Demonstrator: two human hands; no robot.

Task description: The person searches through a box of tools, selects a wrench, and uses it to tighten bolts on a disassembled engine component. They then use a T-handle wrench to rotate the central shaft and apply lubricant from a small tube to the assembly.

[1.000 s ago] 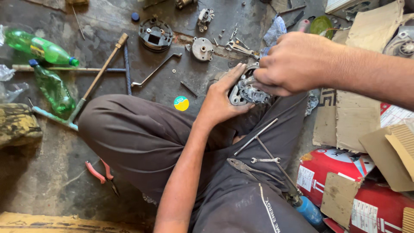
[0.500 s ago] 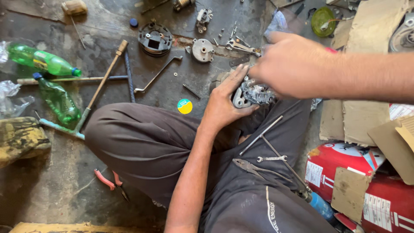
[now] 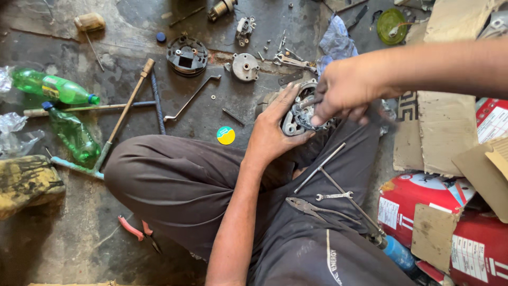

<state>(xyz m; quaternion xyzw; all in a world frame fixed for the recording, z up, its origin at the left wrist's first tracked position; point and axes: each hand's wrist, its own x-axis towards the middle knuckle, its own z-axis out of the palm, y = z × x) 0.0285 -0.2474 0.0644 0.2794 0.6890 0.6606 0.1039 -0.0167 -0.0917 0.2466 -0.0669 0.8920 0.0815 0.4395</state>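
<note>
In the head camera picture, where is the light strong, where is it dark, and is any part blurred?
Head view: daylight is strong on the cardboard at right; the floor at lower left lies in shadow; the right hand is slightly motion-blurred over the metal housing, while the left hand looks sharp.

Left hand (image 3: 275,132) cups a round metal housing (image 3: 296,114) from its near side, fingers spread on the rim. Right hand (image 3: 344,90) sits on top of it, fingertips pinched into the centre. Just below the hands, on the lap: pliers (image 3: 312,207), a small wrench (image 3: 333,196). Left of the left hand: a yellow-green disc (image 3: 226,135), a bent rod (image 3: 191,98). Farther left, two green bottles (image 3: 63,111).
</note>
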